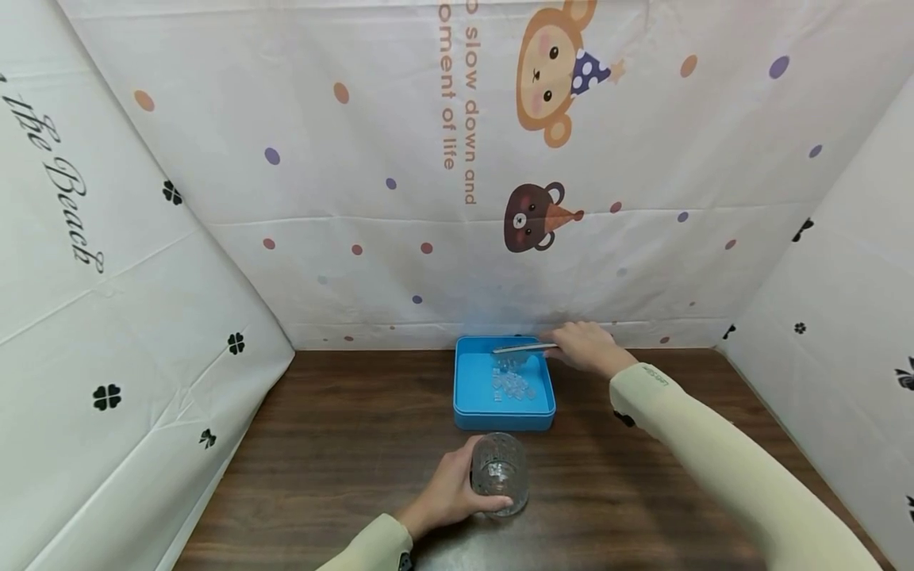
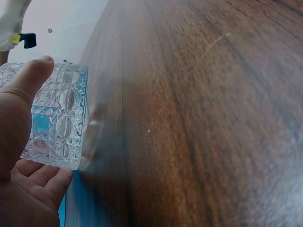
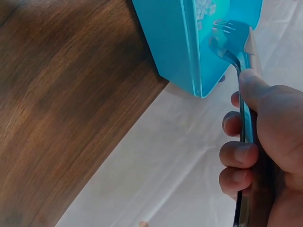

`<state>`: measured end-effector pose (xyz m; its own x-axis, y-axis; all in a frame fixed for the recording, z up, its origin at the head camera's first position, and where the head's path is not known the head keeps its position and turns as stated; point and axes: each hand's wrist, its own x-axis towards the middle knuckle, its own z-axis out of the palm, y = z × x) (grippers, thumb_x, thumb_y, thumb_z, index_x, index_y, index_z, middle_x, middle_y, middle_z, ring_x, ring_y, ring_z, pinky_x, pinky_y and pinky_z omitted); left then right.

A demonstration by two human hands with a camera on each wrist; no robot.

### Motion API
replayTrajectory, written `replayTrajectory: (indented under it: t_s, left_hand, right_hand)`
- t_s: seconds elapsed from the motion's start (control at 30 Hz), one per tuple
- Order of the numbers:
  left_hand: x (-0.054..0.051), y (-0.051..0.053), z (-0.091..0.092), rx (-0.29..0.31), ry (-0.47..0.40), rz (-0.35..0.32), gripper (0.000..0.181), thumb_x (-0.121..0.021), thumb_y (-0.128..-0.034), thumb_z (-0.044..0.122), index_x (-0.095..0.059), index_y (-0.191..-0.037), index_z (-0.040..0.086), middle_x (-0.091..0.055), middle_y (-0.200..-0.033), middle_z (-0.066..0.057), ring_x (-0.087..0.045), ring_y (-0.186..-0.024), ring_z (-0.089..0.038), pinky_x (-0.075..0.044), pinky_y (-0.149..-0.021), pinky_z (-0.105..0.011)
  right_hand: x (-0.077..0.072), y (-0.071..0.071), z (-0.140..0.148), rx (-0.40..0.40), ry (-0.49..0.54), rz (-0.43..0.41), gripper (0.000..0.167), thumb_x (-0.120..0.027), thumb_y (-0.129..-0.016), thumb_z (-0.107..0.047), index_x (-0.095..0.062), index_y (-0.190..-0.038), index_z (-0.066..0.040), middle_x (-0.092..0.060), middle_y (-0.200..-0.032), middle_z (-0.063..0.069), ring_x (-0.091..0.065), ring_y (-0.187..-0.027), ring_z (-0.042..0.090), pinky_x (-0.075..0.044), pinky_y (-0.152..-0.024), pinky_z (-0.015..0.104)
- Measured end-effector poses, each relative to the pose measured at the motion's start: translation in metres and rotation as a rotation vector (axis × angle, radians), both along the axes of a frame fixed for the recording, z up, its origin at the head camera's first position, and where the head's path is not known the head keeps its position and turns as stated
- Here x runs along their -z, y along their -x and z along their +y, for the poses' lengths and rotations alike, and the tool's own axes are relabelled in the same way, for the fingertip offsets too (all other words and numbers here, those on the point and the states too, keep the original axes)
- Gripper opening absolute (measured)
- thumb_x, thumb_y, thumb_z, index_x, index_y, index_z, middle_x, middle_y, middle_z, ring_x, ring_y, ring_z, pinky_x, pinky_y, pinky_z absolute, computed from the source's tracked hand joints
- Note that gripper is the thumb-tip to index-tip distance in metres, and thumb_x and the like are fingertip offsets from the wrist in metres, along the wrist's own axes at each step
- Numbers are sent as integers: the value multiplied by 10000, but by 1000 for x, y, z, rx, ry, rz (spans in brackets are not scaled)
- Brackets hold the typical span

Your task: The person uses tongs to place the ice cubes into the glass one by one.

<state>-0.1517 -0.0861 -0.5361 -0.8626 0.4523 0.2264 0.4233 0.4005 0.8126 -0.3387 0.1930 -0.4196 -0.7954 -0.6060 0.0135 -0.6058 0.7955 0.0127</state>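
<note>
My left hand grips a clear, cut-pattern drinking glass on the dark wooden table, thumb on the near side. Up close in the left wrist view, the glass shows its diamond pattern. My right hand holds metal tongs over the far part of a blue square box. Inside the box lie several small clear ice-like cubes. In the right wrist view, one arm of the tongs ends in fork-like tines within the box, with fingers curled round the handle.
The box stands against the back wall cloth, which is white with printed dots and bears. White cloth also hangs at the left and right sides. Wooden tabletop surrounds the glass and box.
</note>
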Motion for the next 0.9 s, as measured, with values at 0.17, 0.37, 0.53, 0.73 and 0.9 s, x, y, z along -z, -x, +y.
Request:
replayTrajectory:
  t_s: [0.17,0.37,0.53,0.73,0.9]
  left_hand:
    - [-1,-1,0,0,-3,-16,796,-886,-803,432,-504,-1445,157,-664,-1277,-32,-667,-1083,-150,-562,-885,-325]
    - [-2,-1,0,0,-6,-19,791,-889,-803,416,-505,-1443,156,-666,-1273,-37,-669,-1078,-148,-564,-880,-322]
    - [-1,0,-1,0,-4,-23,788,-887,-802,431,-507,-1441,171,-666,-1271,-21,-667,-1078,-138,-563,-881,-324]
    - [1,0,-2,1,-11,-26,783,-885,-801,439,-508,-1438,184,-667,-1270,-15,-670,-1076,-144,-565,-877,-328]
    - [1,1,-2,10,-21,-26,779,-885,-803,432,-507,-1440,192,-667,-1270,-14,-670,-1074,-146,-563,-881,-328]
  right_hand:
    - [-4,-6,2,14,21,41,360,-687,-1005,-284,-698,-1317,-105,-662,-754,14,-482,-513,145,-387,-441,297]
    - [-8,-12,5,2,52,82,349,-695,-998,-290,-705,-1298,-113,-697,-810,36,-486,-520,149,-396,-443,300]
    - [-8,-16,8,-9,83,108,353,-687,-1004,-299,-703,-1303,-113,-750,-989,84,-499,-533,124,-368,-426,291]
    - [-7,-22,11,-52,130,159,341,-713,-986,-276,-718,-1276,-98,-753,-1051,94,-523,-551,127,-353,-424,283]
    - [-5,-25,13,-91,125,229,284,-742,-965,-277,-746,-1195,-110,-741,-931,42,-549,-587,128,-405,-467,272]
